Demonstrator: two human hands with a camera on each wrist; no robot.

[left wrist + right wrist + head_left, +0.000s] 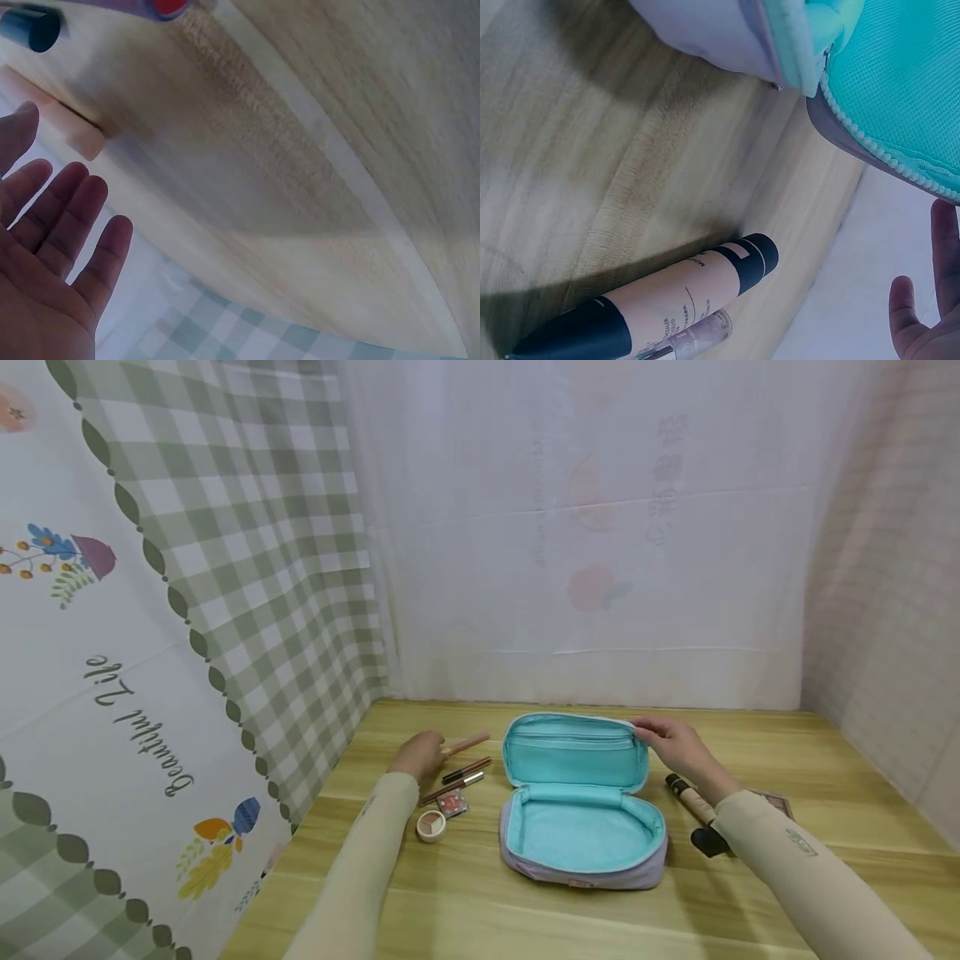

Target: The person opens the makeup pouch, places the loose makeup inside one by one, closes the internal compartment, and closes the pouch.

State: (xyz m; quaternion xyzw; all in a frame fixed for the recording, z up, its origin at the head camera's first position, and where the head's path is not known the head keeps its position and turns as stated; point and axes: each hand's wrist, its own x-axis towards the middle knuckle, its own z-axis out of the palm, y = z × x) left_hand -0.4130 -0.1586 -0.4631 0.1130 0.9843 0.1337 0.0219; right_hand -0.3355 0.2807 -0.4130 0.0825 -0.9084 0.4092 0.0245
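Plainly, right fingers (654,727) hold the pouch lid's (576,752) edge.

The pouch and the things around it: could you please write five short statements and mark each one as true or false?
1. The pouch stands open. True.

2. The tube lies inside the pouch. False: the tube lies on the table, beside the pouch.

3. The right hand touches the lid of the pouch. True.

4. The lining is dark red. False: the lining is turquoise.

5. In the head view, the round case lies to the left of the pouch. True.
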